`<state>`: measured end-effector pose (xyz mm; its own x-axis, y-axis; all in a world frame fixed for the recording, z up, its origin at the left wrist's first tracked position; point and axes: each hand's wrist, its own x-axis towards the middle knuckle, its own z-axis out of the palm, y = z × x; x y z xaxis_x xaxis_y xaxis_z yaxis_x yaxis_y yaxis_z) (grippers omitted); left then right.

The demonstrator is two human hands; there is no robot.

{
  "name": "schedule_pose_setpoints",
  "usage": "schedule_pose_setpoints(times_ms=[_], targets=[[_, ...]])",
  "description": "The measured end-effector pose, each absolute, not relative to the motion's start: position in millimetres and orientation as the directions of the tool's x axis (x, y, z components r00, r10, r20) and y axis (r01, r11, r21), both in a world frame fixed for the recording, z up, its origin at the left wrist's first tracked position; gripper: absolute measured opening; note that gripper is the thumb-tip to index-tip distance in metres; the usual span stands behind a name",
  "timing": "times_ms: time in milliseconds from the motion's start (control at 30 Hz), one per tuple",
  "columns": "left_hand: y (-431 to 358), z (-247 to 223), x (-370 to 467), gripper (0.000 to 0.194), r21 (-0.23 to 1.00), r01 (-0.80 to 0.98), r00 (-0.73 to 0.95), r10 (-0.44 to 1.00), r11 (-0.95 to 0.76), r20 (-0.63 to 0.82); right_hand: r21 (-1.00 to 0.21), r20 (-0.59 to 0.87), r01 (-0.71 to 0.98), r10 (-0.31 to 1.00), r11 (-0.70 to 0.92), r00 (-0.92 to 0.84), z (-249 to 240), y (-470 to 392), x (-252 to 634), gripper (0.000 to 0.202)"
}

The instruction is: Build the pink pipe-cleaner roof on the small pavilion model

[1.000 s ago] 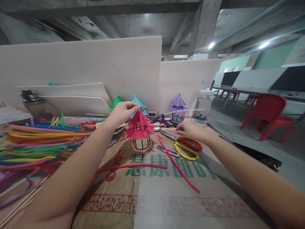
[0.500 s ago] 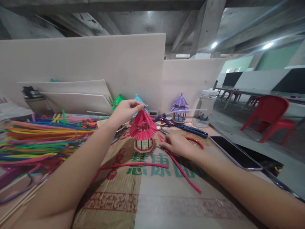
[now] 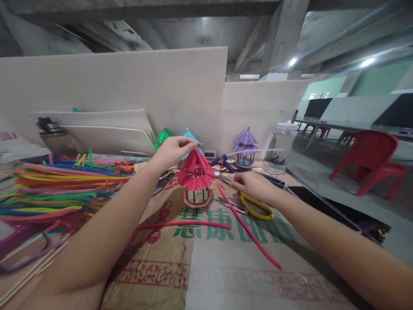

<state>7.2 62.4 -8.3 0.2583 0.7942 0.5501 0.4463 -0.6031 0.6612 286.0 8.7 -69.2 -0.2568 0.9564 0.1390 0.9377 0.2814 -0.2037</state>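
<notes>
The left hand (image 3: 176,151) pinches the peak of the red pavilion (image 3: 196,183) between thumb and forefinger; the model stands upright on the cardboard (image 3: 251,284), at the centre of the frame. The right hand (image 3: 254,185), right of centre, lies over the yellow-handled scissors (image 3: 258,203) with fingers curled; whether it grips them, I cannot tell. The step in hand looks like steadying the roof while seeing to a tool. The next move probably calls for a light left pinch, so the roof isn't crushed, and a clear choice among the tools. Just below the right hand lie small scissors (image 3: 239,209) and a red strip (image 3: 250,228). Behind, a purple pavilion (image 3: 247,148) stands right of centre; coloured strips (image 3: 64,183) fill the left.
</notes>
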Motion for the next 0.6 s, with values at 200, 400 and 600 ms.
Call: schedule_pose_setpoints(times_ms=[200,400,600], targets=[[62.6,-7.6,7.7,0.043,0.648,0.461,0.272,0.792,-0.606,0.547,-0.126,0.148,0.97,0.971,0.206,-0.187,-74.1,34.7,321.5,0.027],[58.7,-5.6,8.4,0.044,0.64,0.487,0.277,0.8,-0.595,0.532,-0.159,0.112,0.958,0.968,0.241,-0.225,-80.9,23.9,298.6,0.042],[57.1,-6.0,11.2,0.044,0.642,0.478,0.275,0.797,-0.599,0.538,-0.137,0.111,0.946,0.953,0.294,-0.281,-99.6,12.0,255.5,0.043]])
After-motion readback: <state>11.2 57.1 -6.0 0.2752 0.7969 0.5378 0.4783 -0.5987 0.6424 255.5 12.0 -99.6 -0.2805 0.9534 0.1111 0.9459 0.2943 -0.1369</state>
